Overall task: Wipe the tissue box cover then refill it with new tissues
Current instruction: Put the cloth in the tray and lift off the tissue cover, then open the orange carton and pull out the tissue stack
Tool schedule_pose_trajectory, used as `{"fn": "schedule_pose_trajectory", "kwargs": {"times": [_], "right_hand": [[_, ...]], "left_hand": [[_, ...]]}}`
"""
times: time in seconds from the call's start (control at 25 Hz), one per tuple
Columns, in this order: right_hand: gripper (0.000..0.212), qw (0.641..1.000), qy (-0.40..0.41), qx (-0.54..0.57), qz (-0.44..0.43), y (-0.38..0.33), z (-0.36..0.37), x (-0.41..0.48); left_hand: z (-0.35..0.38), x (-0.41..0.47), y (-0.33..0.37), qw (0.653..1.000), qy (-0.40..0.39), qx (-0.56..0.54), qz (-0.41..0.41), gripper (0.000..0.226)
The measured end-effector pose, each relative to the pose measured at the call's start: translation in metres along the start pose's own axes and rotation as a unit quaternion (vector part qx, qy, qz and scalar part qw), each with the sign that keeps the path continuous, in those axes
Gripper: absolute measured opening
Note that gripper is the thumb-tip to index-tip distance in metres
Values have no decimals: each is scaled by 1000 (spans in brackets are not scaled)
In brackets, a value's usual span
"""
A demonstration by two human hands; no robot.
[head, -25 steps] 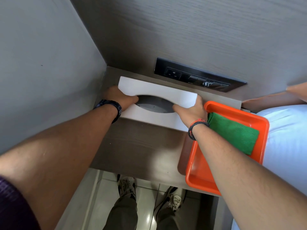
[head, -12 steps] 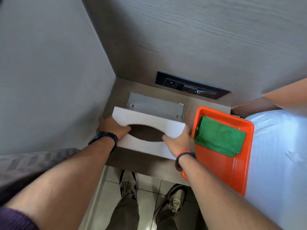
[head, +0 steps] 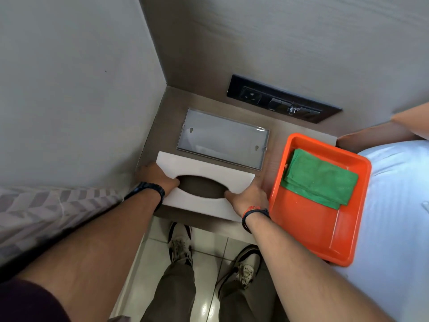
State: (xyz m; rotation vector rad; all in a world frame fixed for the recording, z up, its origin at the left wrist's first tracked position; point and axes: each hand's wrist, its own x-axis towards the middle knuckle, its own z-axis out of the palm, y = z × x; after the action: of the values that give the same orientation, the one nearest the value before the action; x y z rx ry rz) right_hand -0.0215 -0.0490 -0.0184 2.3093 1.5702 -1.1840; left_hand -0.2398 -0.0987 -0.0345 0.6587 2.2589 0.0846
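The white tissue box cover (head: 204, 167) with an oval slot lies flat near the front edge of the small wooden shelf (head: 167, 112). My left hand (head: 157, 176) grips its left end, thumb in the slot. My right hand (head: 249, 198) grips its right end, thumb at the slot's other end. Behind the cover sits the grey metal base tray (head: 222, 138), which holds no tissues and shows two keyhole openings. A folded green cloth (head: 320, 178) lies in the orange plastic tray (head: 308, 226) to the right. I see no new tissues.
A black socket panel (head: 281, 101) is set in the back wall. A grey wall (head: 69, 89) closes the left side. A bed with a white sheet (head: 399, 205) lies to the right, under part of the orange tray. Below are tiled floor and my shoes.
Both hands lifted the white cover off the metal base and drew it toward me to the shelf's front edge. The base now stands uncovered behind it.
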Motion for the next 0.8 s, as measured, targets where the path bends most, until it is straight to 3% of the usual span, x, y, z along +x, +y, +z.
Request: {"fn": "schedule_pose_trajectory", "kwargs": {"times": [0.12, 0.2, 0.32, 0.4, 0.48, 0.6, 0.8], "right_hand": [[71, 1000, 0, -11, -1, 2, 0, 6], [70, 999, 25, -26, -16, -1, -4, 2], [71, 981, 123, -80, -127, -7, -15, -5], [75, 944, 183, -130, -242, -9, -32, -6], [76, 915, 223, -154, -299, -9, -60, -7], [70, 903, 282, -128, -297, 2, -118, -12], [50, 889, 397, -85, -211, 80, -238, -35]], "left_hand": [[3, 2, 0, 1000, -3, -11, 5, 67], [0, -6, 8, 998, 45, 0, 36, 77], [-3, -20, 29, 971, 139, 60, 186, 86], [-6, -30, 52, 942, 146, 74, 292, 81], [-11, -49, 80, 918, 149, 78, 358, 74], [-16, -86, 127, 889, 123, 113, 426, 68], [17, -184, 217, 806, 61, 141, 572, 55]]}}
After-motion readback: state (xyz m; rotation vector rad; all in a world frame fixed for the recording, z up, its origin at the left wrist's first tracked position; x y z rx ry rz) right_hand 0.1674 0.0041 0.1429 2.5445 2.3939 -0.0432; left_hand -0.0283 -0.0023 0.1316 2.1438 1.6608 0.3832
